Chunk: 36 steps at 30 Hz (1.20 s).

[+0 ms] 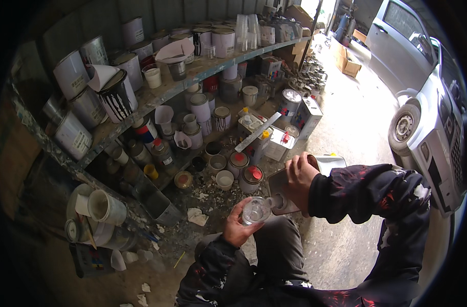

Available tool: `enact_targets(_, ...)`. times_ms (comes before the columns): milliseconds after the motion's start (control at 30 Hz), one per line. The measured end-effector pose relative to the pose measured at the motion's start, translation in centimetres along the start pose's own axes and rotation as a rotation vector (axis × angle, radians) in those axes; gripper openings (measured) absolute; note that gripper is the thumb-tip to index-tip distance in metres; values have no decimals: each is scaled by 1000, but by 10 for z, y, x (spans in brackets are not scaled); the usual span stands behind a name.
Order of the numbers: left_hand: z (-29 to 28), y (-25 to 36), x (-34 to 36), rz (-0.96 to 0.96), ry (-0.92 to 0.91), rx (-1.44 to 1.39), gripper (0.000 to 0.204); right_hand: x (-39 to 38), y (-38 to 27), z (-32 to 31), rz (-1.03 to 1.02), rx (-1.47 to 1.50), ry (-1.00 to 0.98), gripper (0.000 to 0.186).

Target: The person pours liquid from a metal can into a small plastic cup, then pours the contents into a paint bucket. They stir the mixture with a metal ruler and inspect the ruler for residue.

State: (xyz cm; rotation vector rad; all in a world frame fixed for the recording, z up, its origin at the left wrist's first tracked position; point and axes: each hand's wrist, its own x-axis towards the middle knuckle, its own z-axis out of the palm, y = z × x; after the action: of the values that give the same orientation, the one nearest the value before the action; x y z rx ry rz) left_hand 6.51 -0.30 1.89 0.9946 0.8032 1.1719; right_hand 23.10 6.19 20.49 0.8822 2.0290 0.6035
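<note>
A person in a dark patterned jacket holds a clear cup (256, 211) above the knees, in front of a paint-splashed shelf (192, 82) and out beyond its front edge. The left hand (236, 225) curls its fingers around the cup's side, apparently to keep the mouth upward and steady. The right hand (301, 179) grips a metal can (278, 182) with bent fingers over its upper side, tipping it toward the cup; the tilt seems meant to bring the can's opening close to the cup's rim. Whether liquid is running between them cannot be told.

Paint tins crowd the shelf's left end, while stacked clear cups (247, 30) stand toward its far right end, near the front edge, perhaps for easy reach. On the floor below, a pale flat strip (258, 132) lies slantwise across containers, seemingly left where it is handy. A white bucket (106, 207) rests tilted near the shelf's near left corner; a silver car (422, 102) stands at right, its door open.
</note>
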Motion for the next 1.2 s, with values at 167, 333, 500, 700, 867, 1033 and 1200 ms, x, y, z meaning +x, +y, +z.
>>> enact_targets(167, -2, -6, 2, 45, 0, 0, 73, -1, 2, 5, 5, 43, 93, 57)
enact_targets(333, -3, -7, 4, 2, 1, -70, 76, -6, 16, 14, -86, 111, 195, 42)
enact_targets(500, -3, -10, 8, -3, 21, -101, 76, -3, 23, 23, -95, 195, 200, 61)
enact_targets(700, -5, -12, 14, 14, 30, -145, 77, -3, 36, 54, -108, 314, 264, 85)
enact_targets(867, -7, -9, 19, 76, 35, -106, 77, 19, 36, 110, -13, 510, 287, 88)
enact_targets(1033, -13, 3, 16, 149, 83, -59, 76, 66, 10, 193, 235, 946, 216, 91)
enact_targets(1200, -25, 25, 10, 219, 184, 39, 77, 126, -38, 285, 511, 1164, 177, 95)
